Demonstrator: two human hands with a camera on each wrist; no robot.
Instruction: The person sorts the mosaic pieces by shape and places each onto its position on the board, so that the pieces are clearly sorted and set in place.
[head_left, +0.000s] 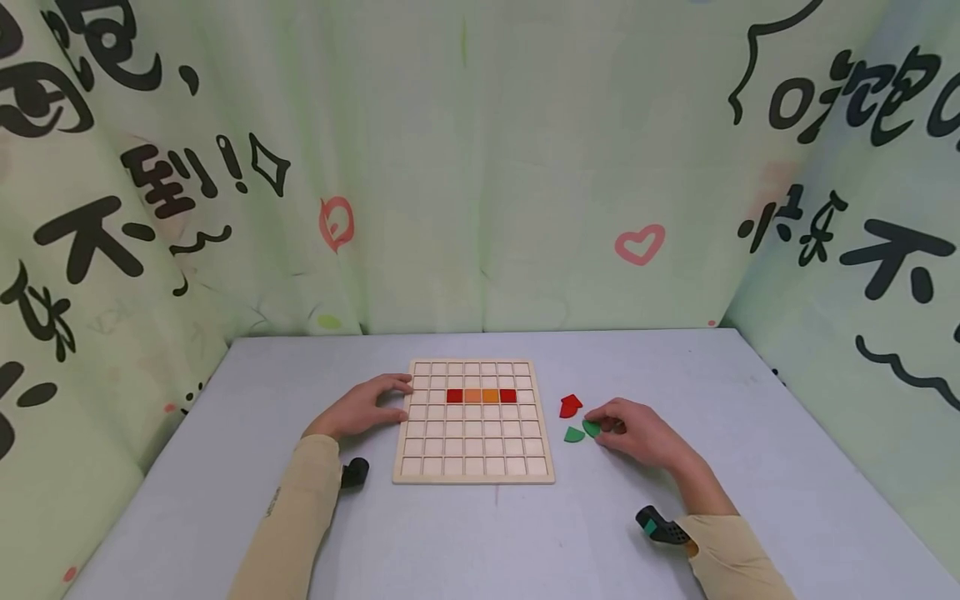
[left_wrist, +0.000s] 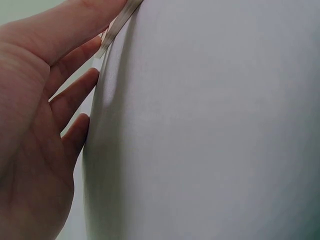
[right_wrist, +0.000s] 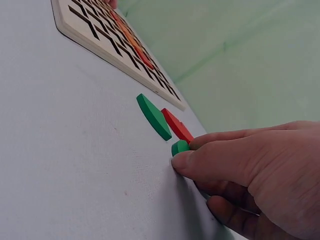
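Note:
A wooden grid board (head_left: 474,480) lies flat on the table. One row across it holds a red square (head_left: 454,396), two orange squares (head_left: 482,396) and another red square (head_left: 507,396). My left hand (head_left: 367,406) rests its fingertips and thumb against the board's left edge, fingers loosely extended. To the right of the board, my right hand (head_left: 637,433) pinches a green piece (right_wrist: 180,147) with a curved edge between thumb and fingers, low over the table. A second green piece (head_left: 573,435), quarter-round, lies just left of it. Red pieces (head_left: 570,406) lie together behind the green ones.
The white table (head_left: 480,542) spreads around the board on all sides. A pale green curtain (head_left: 480,167) with dark lettering and hearts hangs behind it and along both sides. Black wrist-worn devices (head_left: 660,527) sit at both sleeves, close over the tabletop.

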